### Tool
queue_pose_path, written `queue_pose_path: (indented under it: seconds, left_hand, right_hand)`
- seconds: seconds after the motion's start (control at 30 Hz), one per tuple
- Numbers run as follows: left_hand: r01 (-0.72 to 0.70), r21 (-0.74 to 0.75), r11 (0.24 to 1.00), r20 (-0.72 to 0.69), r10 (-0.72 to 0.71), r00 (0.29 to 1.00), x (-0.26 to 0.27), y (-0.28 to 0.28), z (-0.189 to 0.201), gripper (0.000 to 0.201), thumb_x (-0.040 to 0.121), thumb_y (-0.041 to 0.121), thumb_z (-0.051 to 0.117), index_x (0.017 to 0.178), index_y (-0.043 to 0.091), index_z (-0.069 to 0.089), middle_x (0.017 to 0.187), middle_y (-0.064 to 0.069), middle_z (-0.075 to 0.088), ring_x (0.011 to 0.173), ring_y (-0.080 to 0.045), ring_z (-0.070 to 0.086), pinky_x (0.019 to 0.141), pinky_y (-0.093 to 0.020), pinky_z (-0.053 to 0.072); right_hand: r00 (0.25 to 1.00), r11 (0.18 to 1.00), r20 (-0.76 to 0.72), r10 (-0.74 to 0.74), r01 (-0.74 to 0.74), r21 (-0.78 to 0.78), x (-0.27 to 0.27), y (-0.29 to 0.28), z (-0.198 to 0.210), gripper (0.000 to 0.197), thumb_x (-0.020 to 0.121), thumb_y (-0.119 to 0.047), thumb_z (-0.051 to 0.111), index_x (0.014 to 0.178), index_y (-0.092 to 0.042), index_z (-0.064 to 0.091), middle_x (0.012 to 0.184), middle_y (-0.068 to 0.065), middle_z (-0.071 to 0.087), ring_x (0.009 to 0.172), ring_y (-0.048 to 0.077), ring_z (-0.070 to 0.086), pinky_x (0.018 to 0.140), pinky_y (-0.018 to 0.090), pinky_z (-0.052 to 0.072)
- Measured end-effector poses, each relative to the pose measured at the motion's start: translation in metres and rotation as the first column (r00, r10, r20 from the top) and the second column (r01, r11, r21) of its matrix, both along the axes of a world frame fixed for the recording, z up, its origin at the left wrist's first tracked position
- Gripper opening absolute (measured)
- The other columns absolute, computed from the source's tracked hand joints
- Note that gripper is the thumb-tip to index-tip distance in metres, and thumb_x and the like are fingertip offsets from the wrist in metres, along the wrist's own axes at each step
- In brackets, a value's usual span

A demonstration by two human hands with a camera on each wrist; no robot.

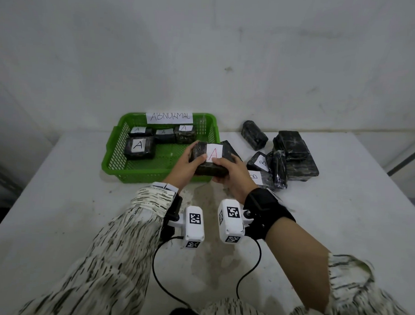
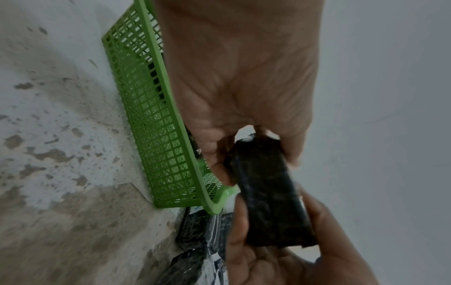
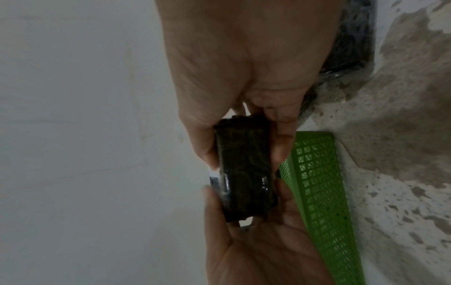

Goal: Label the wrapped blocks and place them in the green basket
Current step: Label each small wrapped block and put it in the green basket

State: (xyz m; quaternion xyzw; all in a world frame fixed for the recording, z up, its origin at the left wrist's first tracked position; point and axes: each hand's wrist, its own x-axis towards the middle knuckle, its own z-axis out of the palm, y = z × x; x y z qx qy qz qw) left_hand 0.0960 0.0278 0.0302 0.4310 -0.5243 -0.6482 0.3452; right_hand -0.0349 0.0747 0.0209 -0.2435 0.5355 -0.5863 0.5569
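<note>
Both hands' grip clamped on the wrapped block: left hand, right hand. Held above the green basket's near right corner, label up. Best: thumb the paper flat, then lower into bare mesh beside the labelled blocks.

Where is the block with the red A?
In the head view, the block with the red A sits mid-frame, held by the left hand and right hand above the green basket's near-right corner.
</note>
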Motion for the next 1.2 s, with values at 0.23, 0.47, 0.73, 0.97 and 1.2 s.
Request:
queue_pose_path:
  seconds: [0.23, 0.47, 0.73, 0.97, 1.2]
  left_hand:
    - [0.07, -0.099, 0.993, 0.128, -0.057, 0.99, 0.005, 0.002, 0.005, 0.066, 0.087, 0.024, 0.062, 0.143, 0.032, 0.03, 0.137, -0.01, 0.045, 0.114, -0.025, 0.052, 0.066, -0.027, 0.047]
    - [-0.026, 0.01, 1.0, 0.114, 0.025, 0.993, 0.001, -0.007, 0.016, 0.057, 0.091, 0.039, 0.052, 0.142, 0.022, 0.031, 0.141, -0.012, 0.044, 0.121, -0.032, 0.051, 0.069, -0.03, 0.05]
    - [0.023, -0.084, 0.996, 0.156, -0.01, 0.988, 0.001, -0.006, 0.013, 0.051, 0.093, 0.044, 0.047, 0.14, 0.027, 0.039, 0.129, -0.01, 0.054, 0.11, -0.024, 0.054, 0.085, -0.036, 0.046]
    - [-0.009, -0.088, 0.996, 0.13, 0.02, 0.991, -0.007, -0.005, 0.013, 0.041, 0.092, 0.008, 0.052, 0.133, 0.009, 0.047, 0.118, -0.011, 0.058, 0.105, -0.021, 0.055, 0.072, -0.022, 0.048]
    - [0.023, -0.121, 0.992, 0.141, -0.006, 0.99, -0.007, -0.003, 0.012, 0.046, 0.089, 0.005, 0.055, 0.132, 0.019, 0.049, 0.126, -0.017, 0.054, 0.104, -0.025, 0.057, 0.081, -0.03, 0.051]
  right_hand:
    - [0.964, 0.937, -0.089, 0.251, -0.219, 0.272, -0.007, 0.003, 0.013, 0.072, 0.09, -0.071, 0.025, 0.113, -0.011, 0.059, 0.071, 0.011, 0.067, 0.044, 0.018, 0.061, 0.046, 0.019, 0.047]
    - [0.902, 0.972, -0.392, 0.179, -0.223, -0.07, -0.006, 0.005, 0.003, 0.084, 0.084, -0.051, 0.063, 0.151, -0.034, 0.015, 0.153, 0.002, 0.029, 0.134, 0.02, 0.039, 0.108, 0.039, 0.038]
    - [0.941, 0.984, -0.324, -0.098, 0.042, -0.175, -0.008, 0.001, 0.007, 0.023, 0.083, -0.004, 0.067, 0.1, -0.019, 0.062, 0.099, 0.004, 0.065, 0.095, 0.026, 0.064, 0.079, 0.048, 0.058]
    - [0.968, 0.995, -0.25, -0.011, -0.014, -0.097, -0.009, 0.001, 0.006, 0.024, 0.086, -0.003, 0.064, 0.108, -0.011, 0.057, 0.104, 0.01, 0.064, 0.093, 0.024, 0.062, 0.085, 0.039, 0.053]
    - [0.944, 0.998, -0.329, 0.012, -0.032, -0.057, -0.013, -0.002, 0.009, 0.033, 0.085, -0.006, 0.067, 0.117, -0.011, 0.059, 0.11, 0.02, 0.063, 0.091, 0.022, 0.062, 0.07, 0.033, 0.055]
